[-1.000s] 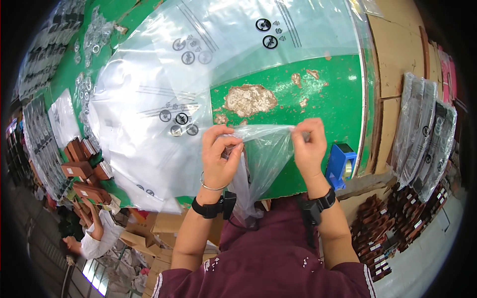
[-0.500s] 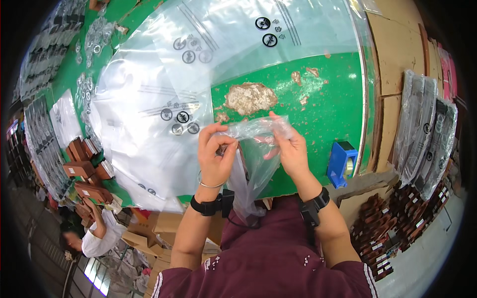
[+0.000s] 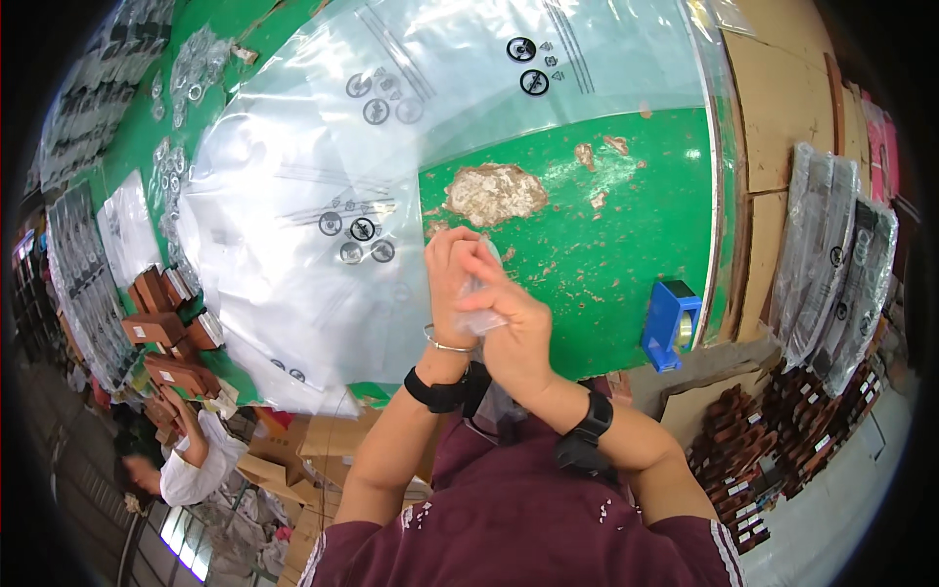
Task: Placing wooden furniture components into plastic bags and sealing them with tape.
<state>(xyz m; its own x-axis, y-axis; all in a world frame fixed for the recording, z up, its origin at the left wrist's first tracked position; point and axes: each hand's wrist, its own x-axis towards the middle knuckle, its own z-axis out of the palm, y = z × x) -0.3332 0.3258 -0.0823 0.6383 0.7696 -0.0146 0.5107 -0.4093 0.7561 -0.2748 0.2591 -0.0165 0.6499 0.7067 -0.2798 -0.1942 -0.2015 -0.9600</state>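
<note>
My left hand (image 3: 448, 284) and my right hand (image 3: 516, 328) are together over the near edge of the green table (image 3: 606, 264). Both are closed on a clear plastic bag (image 3: 479, 321), which is bunched up small between them. The right fingers lie across the left palm and are slightly blurred. Part of the bag is hidden by the fingers, and some of it hangs below the wrists, by my lap. Left of my hands, large clear plastic sheets or bags (image 3: 284, 245) with black printed symbols lie flat on the table.
A blue tape dispenser (image 3: 669, 325) stands near the table's right edge. Plastic-wrapped bundles (image 3: 817, 254) and brown wooden pieces (image 3: 743, 440) lie to the right. At the left are stacked brown blocks (image 3: 161, 323), wrapped packs (image 3: 83, 284) and a person in white (image 3: 201, 460).
My hands have come together, the right moving left and across the left. The bag, stretched open between them before, is now gathered into a bunch.
</note>
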